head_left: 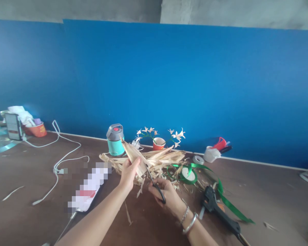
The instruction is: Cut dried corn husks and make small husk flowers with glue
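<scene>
My left hand (129, 172) pinches a dry, pale corn husk leaf (132, 153) and holds it tilted up over the brown table (28, 212). My right hand (166, 194) grips black-handled scissors (154, 182), whose blades reach the leaf's lower edge. Behind both hands lies a heap of dry husks (159, 159). Small husk scraps lie on the table below my hands.
A teal flask (115, 140), a red cup of husk flowers (158, 142), green ribbon on a spool (188, 174), a tape roll (198, 159), a black glue gun (218, 210), white cables (64, 159), a phone (13, 126) and an orange bowl (36, 130) are on the table. A blue wall stands behind.
</scene>
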Demonstrator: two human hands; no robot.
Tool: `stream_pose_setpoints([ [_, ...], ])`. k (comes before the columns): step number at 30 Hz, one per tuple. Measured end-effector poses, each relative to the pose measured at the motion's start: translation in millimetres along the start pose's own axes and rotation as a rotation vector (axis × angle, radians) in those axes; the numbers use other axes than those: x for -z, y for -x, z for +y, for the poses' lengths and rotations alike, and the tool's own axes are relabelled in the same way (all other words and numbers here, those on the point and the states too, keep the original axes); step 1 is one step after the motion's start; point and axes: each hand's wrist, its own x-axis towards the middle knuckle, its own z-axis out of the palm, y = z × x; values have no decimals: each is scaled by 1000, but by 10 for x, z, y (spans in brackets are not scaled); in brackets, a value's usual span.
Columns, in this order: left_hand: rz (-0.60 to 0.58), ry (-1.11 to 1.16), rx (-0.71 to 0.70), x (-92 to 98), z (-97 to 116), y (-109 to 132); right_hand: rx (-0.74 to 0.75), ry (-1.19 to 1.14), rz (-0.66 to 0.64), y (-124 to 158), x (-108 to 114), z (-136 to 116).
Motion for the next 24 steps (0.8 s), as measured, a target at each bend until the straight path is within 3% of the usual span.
stream_pose_setpoints([
  [24, -21, -44, -20, 1, 22, -1, -1, -15, -7, -3, 12, 11],
])
